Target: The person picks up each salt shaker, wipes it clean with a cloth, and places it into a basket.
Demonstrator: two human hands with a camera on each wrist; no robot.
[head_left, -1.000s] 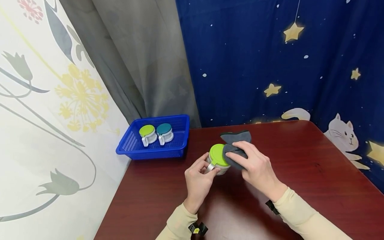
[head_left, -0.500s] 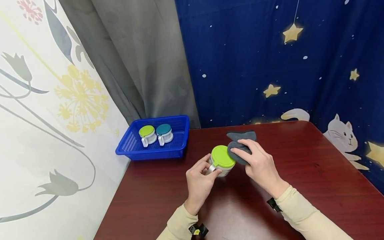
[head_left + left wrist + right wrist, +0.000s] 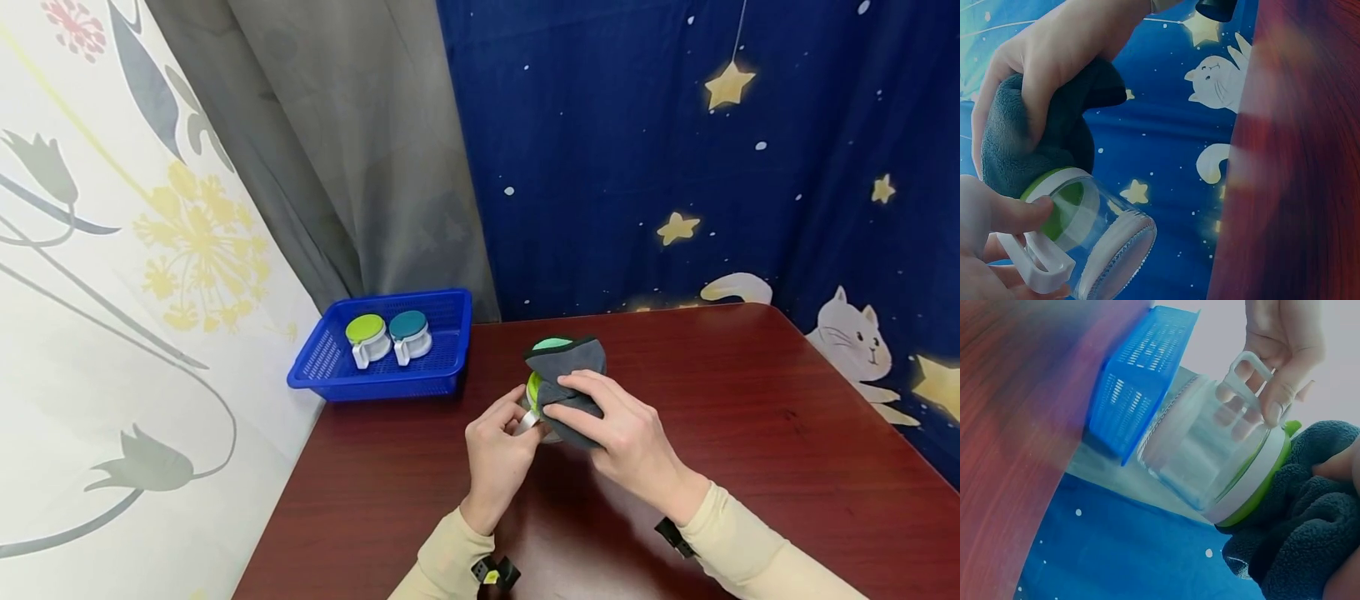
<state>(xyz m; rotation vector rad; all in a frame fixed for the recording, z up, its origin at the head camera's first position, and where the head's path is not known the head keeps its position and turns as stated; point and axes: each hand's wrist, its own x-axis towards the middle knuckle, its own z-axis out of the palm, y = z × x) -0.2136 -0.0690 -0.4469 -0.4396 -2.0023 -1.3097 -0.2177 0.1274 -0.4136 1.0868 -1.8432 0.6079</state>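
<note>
A clear seasoning jar (image 3: pixel 1194 447) with a bright green lid and a white handle is held above the table. My left hand (image 3: pixel 497 454) grips it by the handle (image 3: pixel 1040 265), thumb on the side near the lid. In my right hand (image 3: pixel 633 442) is a bunched dark grey cloth (image 3: pixel 572 362), pressed over the green lid (image 3: pixel 1066 209). The cloth covers most of the lid in the head view; a light green patch of something shows behind its far edge. Both wrist views show the jar tilted, its lid turned toward the cloth.
At the back left of the dark red table (image 3: pixel 787 442) stands a blue perforated basket (image 3: pixel 386 388). Two similar jars are inside, one with a green lid (image 3: pixel 365 327), one with a teal lid (image 3: pixel 408 323). Curtains hang behind the table; a patterned wall (image 3: pixel 112 350) borders its left.
The right hand first drew the cloth toward the lid's right edge, then brought it back left across the lid, hiding most of it. The left hand stays nearly in place with the jar.
</note>
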